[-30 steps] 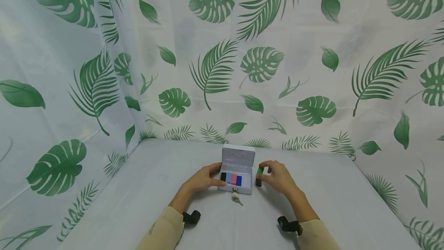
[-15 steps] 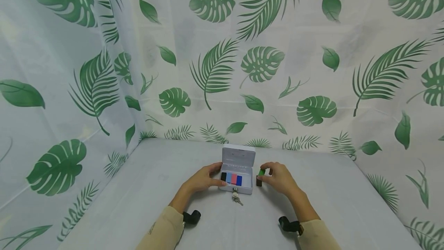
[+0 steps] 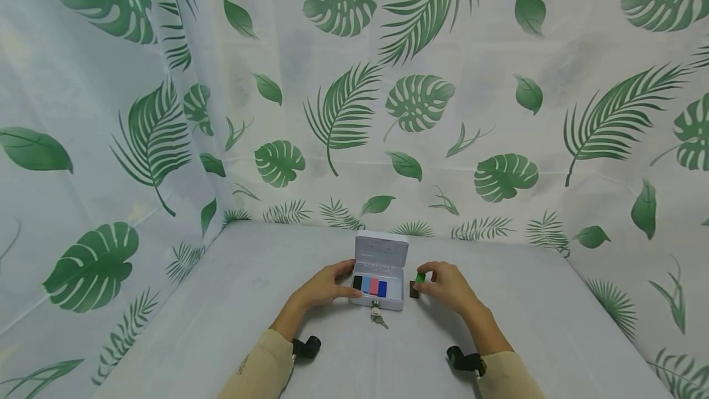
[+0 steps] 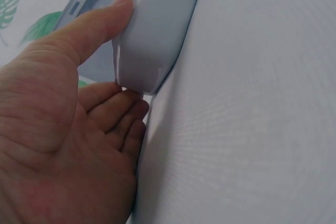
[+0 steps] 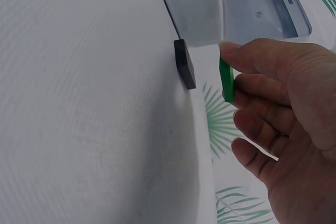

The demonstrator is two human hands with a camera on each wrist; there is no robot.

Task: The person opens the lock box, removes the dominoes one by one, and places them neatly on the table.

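Note:
A small pale metal cash box (image 3: 394,305) stands on the table with its lid (image 3: 381,250) raised. Inside lie black (image 3: 357,282), light blue (image 3: 365,284), pink (image 3: 373,286) and dark blue (image 3: 382,289) blocks, side by side. My left hand (image 3: 324,285) grips the box's left end; the left wrist view shows its thumb on the top edge and fingers at the side wall (image 4: 149,40). To the right of the box, my right hand (image 3: 443,285) pinches a thin green block (image 5: 227,81) between thumb and fingers. A dark brown block (image 5: 184,65) rests on the table beside the box, close to the green one.
Two keys (image 3: 379,320) hang from the lock at the front of the box onto the white tablecloth (image 3: 354,362). A leaf-patterned curtain (image 3: 354,116) stands behind the table and along both sides.
My right hand has shifted slightly right with the green block, drawing it away from the dark brown block, which shows more fully. The left hand and the box have stayed put.

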